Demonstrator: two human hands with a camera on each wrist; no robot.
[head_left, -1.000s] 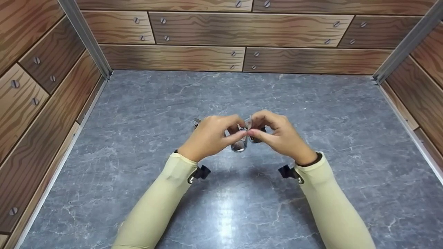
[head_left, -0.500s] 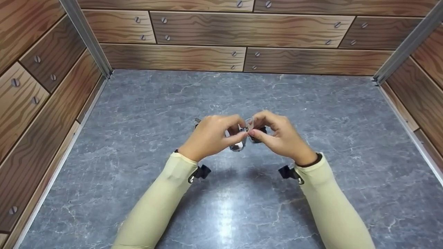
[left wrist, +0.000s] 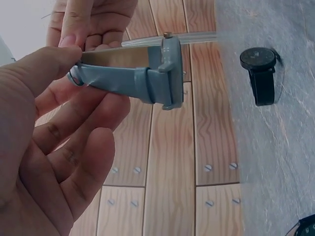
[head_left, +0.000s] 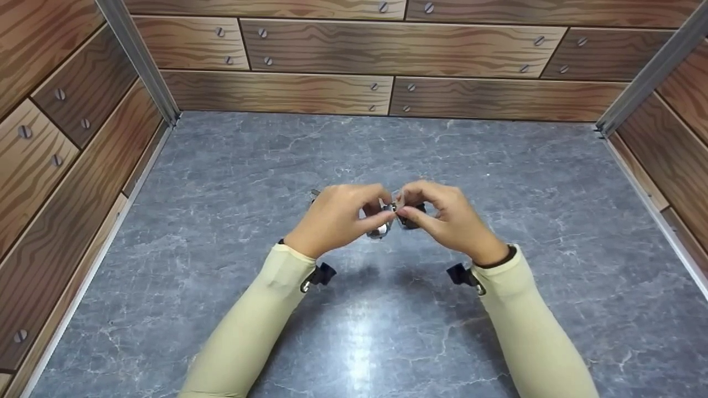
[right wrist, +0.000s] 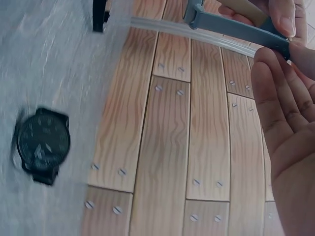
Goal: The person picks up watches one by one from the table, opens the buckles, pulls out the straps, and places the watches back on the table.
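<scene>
Grey tbl fills lower frame, head view. L hand & R hand, mid-frame, both pinch strap of blue watch, held up off tbl, upper left of L wrist view. Blk watch on tbl upper right there; 2nd watch, cut off, lower right corner.

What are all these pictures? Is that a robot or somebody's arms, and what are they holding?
There is no robot, just a person. You can see their left hand and right hand, with pale sleeves on the arms. The wide picture comes from a camera on the person's head, looking forward and down. The two close-ups come from little wrist cameras, one on each arm, so everything looks turned sideways. Both hands pinch a blue-grey watch by its strap, holding it above the grey table. Dark watches lie on that table.
</scene>
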